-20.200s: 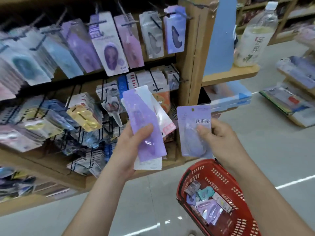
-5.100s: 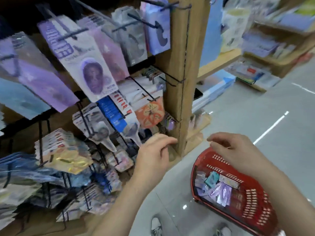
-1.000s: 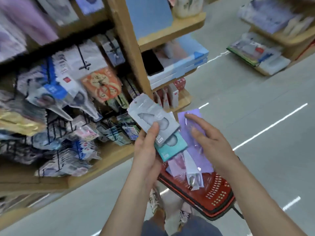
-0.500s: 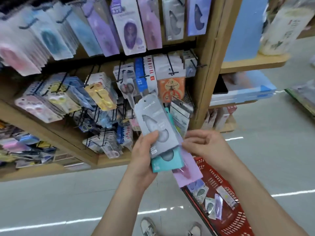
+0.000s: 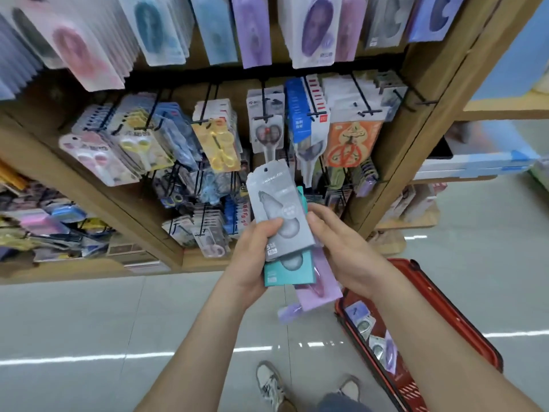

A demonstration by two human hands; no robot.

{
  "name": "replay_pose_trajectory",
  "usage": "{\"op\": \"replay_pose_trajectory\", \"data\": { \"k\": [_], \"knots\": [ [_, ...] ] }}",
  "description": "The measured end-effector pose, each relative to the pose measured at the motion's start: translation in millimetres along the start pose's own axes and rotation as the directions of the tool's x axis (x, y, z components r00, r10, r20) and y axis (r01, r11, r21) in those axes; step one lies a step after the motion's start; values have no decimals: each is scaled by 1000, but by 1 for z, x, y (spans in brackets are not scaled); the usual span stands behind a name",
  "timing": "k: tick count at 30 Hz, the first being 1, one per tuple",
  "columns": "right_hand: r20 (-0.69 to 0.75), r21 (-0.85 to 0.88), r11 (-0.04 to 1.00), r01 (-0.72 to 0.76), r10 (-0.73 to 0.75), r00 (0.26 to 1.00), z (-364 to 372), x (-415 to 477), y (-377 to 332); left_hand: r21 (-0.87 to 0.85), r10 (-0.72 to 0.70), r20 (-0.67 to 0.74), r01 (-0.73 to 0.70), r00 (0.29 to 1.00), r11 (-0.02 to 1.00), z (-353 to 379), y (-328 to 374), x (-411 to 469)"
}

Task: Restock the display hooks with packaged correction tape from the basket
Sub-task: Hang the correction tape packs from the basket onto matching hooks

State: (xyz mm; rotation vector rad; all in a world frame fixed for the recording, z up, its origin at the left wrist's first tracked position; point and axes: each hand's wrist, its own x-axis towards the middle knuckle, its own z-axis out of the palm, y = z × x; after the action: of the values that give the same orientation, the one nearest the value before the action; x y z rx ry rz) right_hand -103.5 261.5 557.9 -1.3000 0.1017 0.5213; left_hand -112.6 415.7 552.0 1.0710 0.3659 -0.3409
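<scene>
My left hand (image 5: 252,257) grips the stack of correction tape packs (image 5: 282,209), grey on top; my right hand (image 5: 347,248) curls round its edge, red basket (image 5: 445,316) below.

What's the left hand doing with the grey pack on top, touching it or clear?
Touching. Head view: the left hand grips the grey pack, with the thumb lying flat across its front and no gap showing.

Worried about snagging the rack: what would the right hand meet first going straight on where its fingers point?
The right hand points up-left, fingers touching the grey pack the left hand holds, so that pack comes first. The rack lies farther behind, though depth is unclear.
</scene>
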Motion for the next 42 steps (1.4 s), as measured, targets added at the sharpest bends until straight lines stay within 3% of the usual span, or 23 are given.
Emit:
{"op": "replay_pose_trajectory", "data": {
  "k": [6,9,12,16,18,22,25,29,33,37,39,40,42],
  "knots": [
    [37,-64,997,-45,47,998,20,25,21,142,3,-3,-2,1000,990,-36,-11,12],
    [20,-61,994,-87,88,996,20,38,37,175,-46,70,33,996,984,-57,-22,17],
    [-39,-146,979,-140,136,990,9,57,68,213,-81,40,71,996,974,-79,-45,31],
    [-245,-214,931,-296,242,939,-27,87,142,276,-106,-290,189,951,942,-129,-114,72],
    [-317,-226,909,-350,271,909,-51,105,195,355,-106,-383,252,918,900,-163,-169,98],
    [-428,-316,851,-420,268,864,-104,151,328,631,-137,-448,421,884,652,-232,-309,160],
    [-503,-404,797,-448,216,837,-147,190,440,761,-182,-429,463,885,455,-275,-430,220],
    [-600,-397,771,-499,193,776,-197,235,571,907,-196,-328,366,924,207,-312,-581,305],
    [-707,-354,773,-527,148,691,-238,266,659,954,-170,-297,299,940,-15,-332,-691,370],
    [-769,-299,798,-522,123,628,-256,277,693,955,-89,-294,288,952,-73,-348,-759,400],
    [-788,-238,833,-500,136,601,-254,274,692,967,-67,-254,251,965,-46,-352,-762,399],
    [-789,-213,845,-491,148,596,-252,272,687,966,-79,-255,258,964,30,-351,-752,395],
    [-772,-182,858,-481,178,610,-242,266,663,870,-151,-341,372,928,322,-342,-708,380]
  ]
}}
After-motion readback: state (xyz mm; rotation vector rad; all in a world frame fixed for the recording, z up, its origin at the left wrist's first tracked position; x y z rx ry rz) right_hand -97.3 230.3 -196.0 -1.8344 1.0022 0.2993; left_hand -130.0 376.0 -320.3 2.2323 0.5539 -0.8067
